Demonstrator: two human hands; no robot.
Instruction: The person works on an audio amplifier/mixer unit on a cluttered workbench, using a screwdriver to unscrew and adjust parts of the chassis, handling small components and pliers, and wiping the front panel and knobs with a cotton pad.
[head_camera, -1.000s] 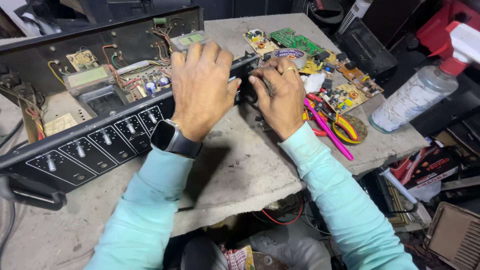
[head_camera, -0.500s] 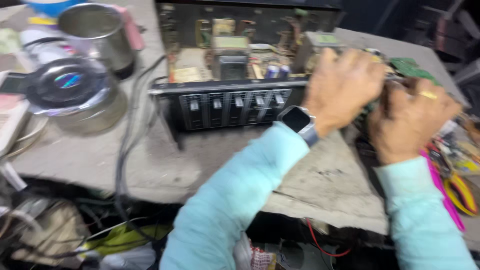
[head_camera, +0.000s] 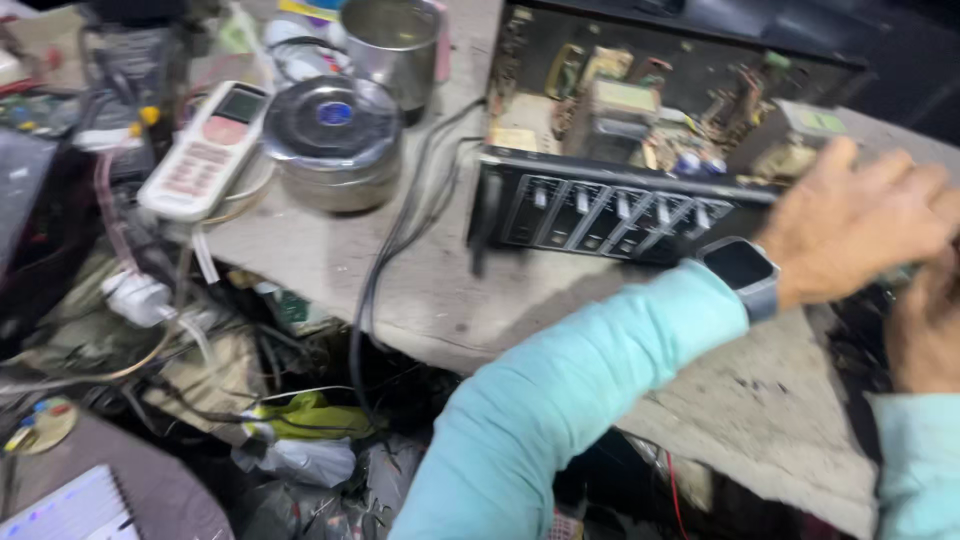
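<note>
While the view blurs, cover: off the black metal amplifier chassis (head_camera: 640, 150), circuit boards bare.
Left hand (head_camera: 860, 225): loosely curled over its right end; grasp unclear.
Right hand (head_camera: 925, 325): cropped, grip hidden.
Knobbed front panel (head_camera: 610, 212): fitted.

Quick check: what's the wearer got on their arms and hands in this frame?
Both arms wear long, light turquoise sleeves, soft fabric that reaches the wrists. The left hand is bare, with a smartwatch at the wrist: dark rectangular screen, rounded corners, grey band. The right hand is bare too and cut off by the frame edge; no gloves show. Motion blur hides any rings.
</note>
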